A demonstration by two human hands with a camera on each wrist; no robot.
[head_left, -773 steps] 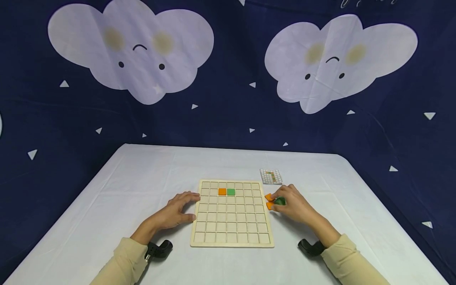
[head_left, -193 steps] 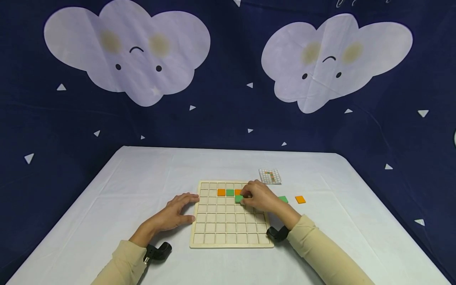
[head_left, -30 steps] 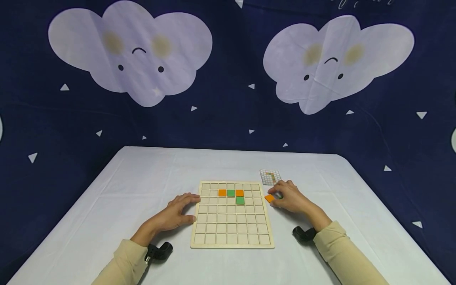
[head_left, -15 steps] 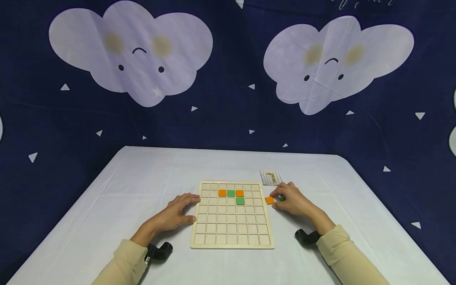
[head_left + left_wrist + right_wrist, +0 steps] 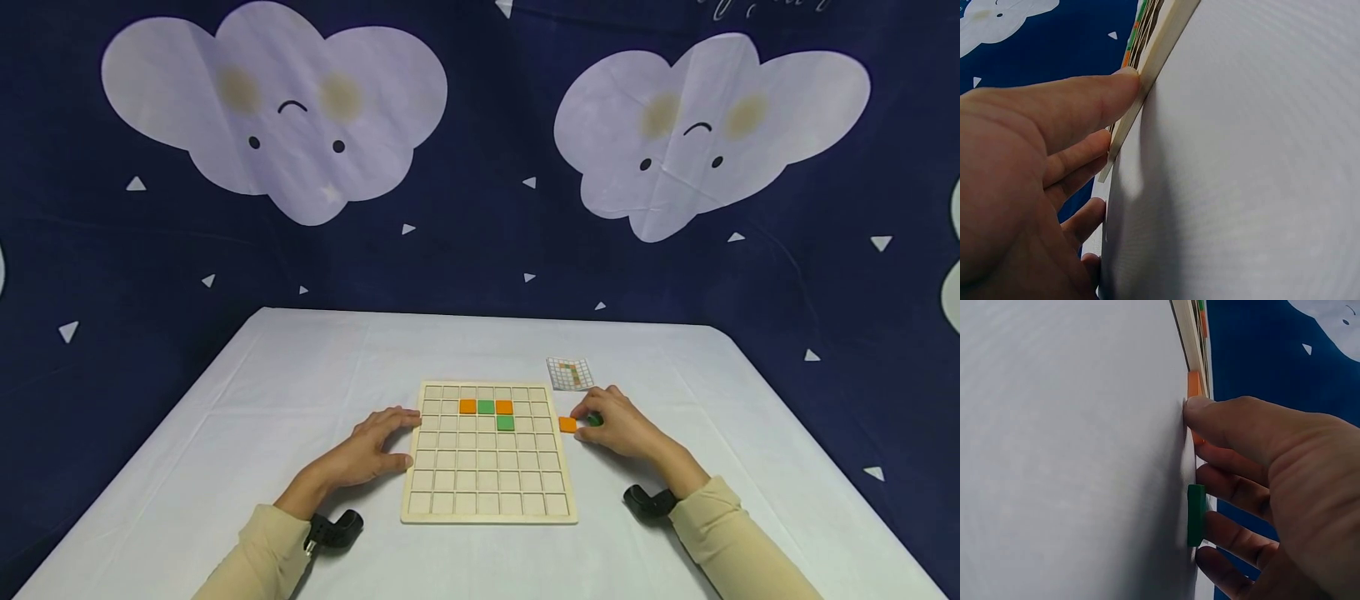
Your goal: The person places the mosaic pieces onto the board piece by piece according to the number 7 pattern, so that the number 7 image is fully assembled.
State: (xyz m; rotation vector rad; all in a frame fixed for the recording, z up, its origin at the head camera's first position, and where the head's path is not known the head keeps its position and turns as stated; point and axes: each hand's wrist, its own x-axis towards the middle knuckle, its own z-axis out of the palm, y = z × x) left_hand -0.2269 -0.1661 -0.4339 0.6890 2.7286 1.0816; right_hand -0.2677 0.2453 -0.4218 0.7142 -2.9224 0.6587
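Note:
The wooden grid board (image 5: pixel 446 482) lies on the white table. Three tiles make a row near its top: an orange tile (image 5: pixel 468 407), a green tile (image 5: pixel 486 407) and a second orange tile (image 5: pixel 504 407). Below the last sits another green tile (image 5: pixel 506 423). My left hand (image 5: pixel 363 446) rests against the board's left edge, thumb and fingertips touching it with fingers loosely extended. My right hand (image 5: pixel 618 425) pinches a loose orange tile (image 5: pixel 567 425) by the board's right edge, thumb on its near side (image 5: pixel 1195 387). Under that palm lies a loose green tile (image 5: pixel 1196 515), partly hidden in the head view.
A small card (image 5: pixel 570 374) printed with a coloured grid pattern lies beyond the board's upper right corner. Behind the table hangs a dark blue cloth (image 5: pixel 480 267) with clouds and triangles. Black wrist cameras hang below both wrists.
My right hand has left the board, where the lower green tile now sits in a cell. The loose orange tile has come left to the board and turned square with its edge. My left hand stays put.

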